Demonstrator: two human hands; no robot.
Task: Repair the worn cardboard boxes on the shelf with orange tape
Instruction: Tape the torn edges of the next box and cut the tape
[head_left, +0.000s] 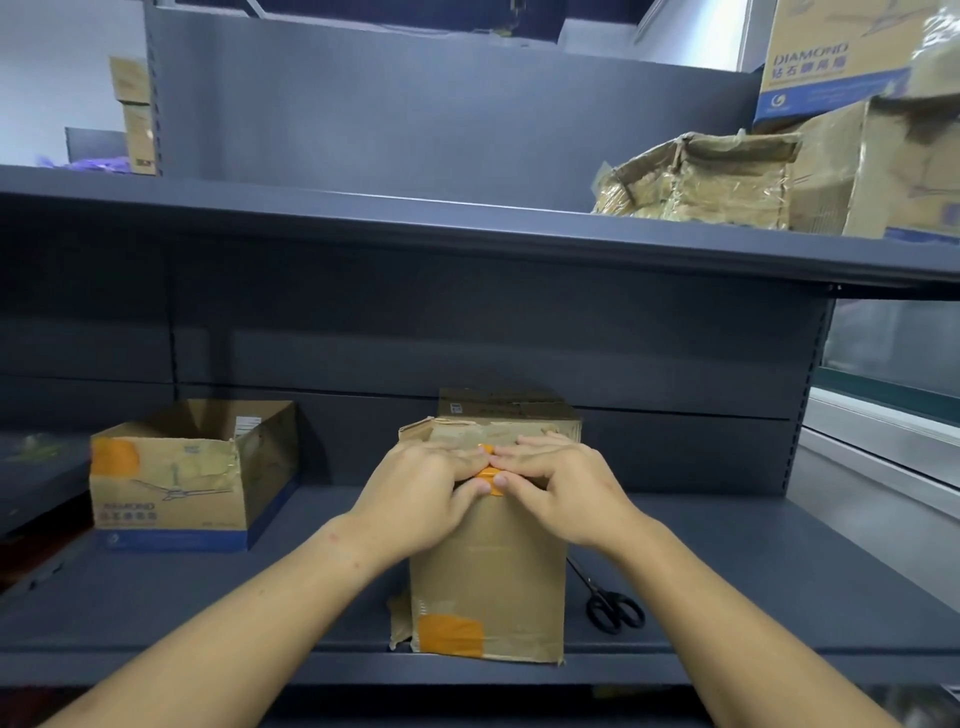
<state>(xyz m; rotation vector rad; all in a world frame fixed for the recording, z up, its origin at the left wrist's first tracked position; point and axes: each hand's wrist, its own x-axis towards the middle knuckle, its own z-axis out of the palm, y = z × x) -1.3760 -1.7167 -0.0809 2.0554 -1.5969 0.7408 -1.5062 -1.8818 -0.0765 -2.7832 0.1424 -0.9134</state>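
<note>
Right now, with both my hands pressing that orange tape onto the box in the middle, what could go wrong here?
The box sits at the front edge of the shelf, so hard pressing from the left hand and right hand could tip it off. The orange tape bridges crumpled, torn flaps and may wrinkle or lift. The scissors lie close beside the box; a sliding box could knock them.

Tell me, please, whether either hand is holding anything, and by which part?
Nothing is gripped: the left hand and right hand press a strip of orange tape onto the brown cardboard box's top front edge.
</note>
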